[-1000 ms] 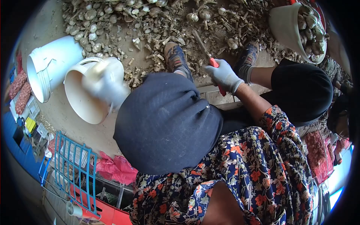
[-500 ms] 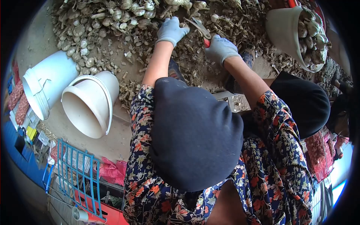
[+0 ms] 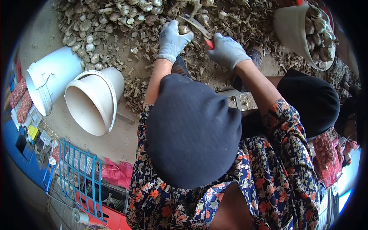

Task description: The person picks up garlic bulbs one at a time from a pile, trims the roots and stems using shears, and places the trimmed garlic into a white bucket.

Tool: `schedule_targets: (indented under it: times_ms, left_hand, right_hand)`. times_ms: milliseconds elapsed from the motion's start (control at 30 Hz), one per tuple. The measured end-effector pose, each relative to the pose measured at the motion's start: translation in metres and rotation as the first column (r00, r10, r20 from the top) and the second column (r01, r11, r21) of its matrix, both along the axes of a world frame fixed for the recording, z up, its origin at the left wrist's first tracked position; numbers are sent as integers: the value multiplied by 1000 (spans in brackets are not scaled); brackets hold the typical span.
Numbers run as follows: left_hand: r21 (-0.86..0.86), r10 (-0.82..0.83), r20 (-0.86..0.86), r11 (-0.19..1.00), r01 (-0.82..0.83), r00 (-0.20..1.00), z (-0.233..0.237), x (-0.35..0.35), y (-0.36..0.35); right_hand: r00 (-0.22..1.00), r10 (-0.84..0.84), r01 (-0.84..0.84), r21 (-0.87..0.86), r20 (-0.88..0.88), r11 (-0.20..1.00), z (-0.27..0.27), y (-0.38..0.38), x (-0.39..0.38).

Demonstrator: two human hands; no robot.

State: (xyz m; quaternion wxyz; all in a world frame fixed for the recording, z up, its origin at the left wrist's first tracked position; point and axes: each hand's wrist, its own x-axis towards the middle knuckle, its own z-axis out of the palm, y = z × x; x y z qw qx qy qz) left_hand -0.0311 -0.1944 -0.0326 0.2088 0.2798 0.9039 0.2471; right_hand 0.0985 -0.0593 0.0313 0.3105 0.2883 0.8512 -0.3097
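My left hand (image 3: 173,40), in a pale grey work glove, is closed around a garlic bulb (image 3: 184,29) at the near edge of the garlic pile. Gripped in my gloved right hand (image 3: 228,50) is a pair of pruning shears (image 3: 200,27) with a red handle. Their blades point up and left, slightly parted, and lie just above the bulb. A pale dry stalk (image 3: 196,8) shows beyond the blades. My fingertips on the shears are partly hidden.
Heaped garlic (image 3: 90,28) spreads across the top left, with cut stems over the ground. Two pale buckets (image 3: 51,76) (image 3: 90,103) lie tipped at left. A bucket of garlic (image 3: 291,32) stands at upper right. Another person's dark-covered head (image 3: 310,103) is at right, near a blue rack (image 3: 82,168) opposite.
The shears' blades have moved left, over the bulb in my left hand. My left hand has shifted slightly down, and the bulb shows more clearly between its fingers.
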Motion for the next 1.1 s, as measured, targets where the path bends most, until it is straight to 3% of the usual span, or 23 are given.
schedule_targets:
  times_ms: [100,133,167,200,233,300,433,467,500,567,633,733,767,833,867,967,1100]
  left_hand:
    - [-73,-14,27,997,16,1000,13,-2,-10]
    - [209,98,277,965,-159,956,5,2,-19]
    - [423,118,523,824,-378,844,12,2,-24]
    - [503,32,749,624,-599,662,19,5,-31]
    - [498,-174,860,497,-711,480,36,3,-40]
    - [501,-307,859,340,-796,409,49,4,-49]
    - [496,-394,833,215,-841,390,54,6,-62]
    - [503,-267,861,324,-801,432,58,7,-68]
    - [507,-266,859,325,-798,438,56,8,-70]
    - [695,-304,716,226,-683,628,49,12,-75]
    - [674,-292,734,201,-711,613,51,12,-88]
    - [629,-322,777,385,-675,541,91,11,-88]
    - [627,-319,779,387,-676,540,92,8,-89]
    - [630,-184,704,607,-484,685,98,2,-90]
    - [648,-149,630,643,-409,762,99,4,-86]
    - [608,-106,547,732,-307,831,91,-3,-86]
    - [637,-63,567,665,-390,821,89,11,-81]
  right_hand:
    - [986,34,-28,37,-161,999,0,-9,6]
    - [980,-63,57,-36,-188,998,2,-11,10]
    - [965,-155,135,-110,-210,985,5,-12,14]
    - [942,-209,174,-150,-261,973,10,-15,23]
    - [942,-198,161,-150,-273,975,20,-18,30]
    - [948,-108,66,-149,-298,987,42,-27,45]
    - [939,19,-32,-34,-344,999,53,-50,60]
    - [934,35,-47,-23,-356,999,53,-55,58]
    - [928,51,-61,-13,-368,998,52,-58,56]
    - [916,94,-96,12,-391,995,54,-61,53]
    - [901,142,-138,40,-409,990,56,-61,50]
    - [881,214,-167,145,-423,975,58,-57,48]
    - [872,233,-176,169,-430,970,61,-55,47]
    - [849,262,-183,210,-458,960,61,-51,48]
    - [851,259,-182,206,-457,962,62,-51,47]
    - [880,283,-199,244,-383,949,64,-53,43]
    - [880,282,-207,226,-383,952,61,-66,39]
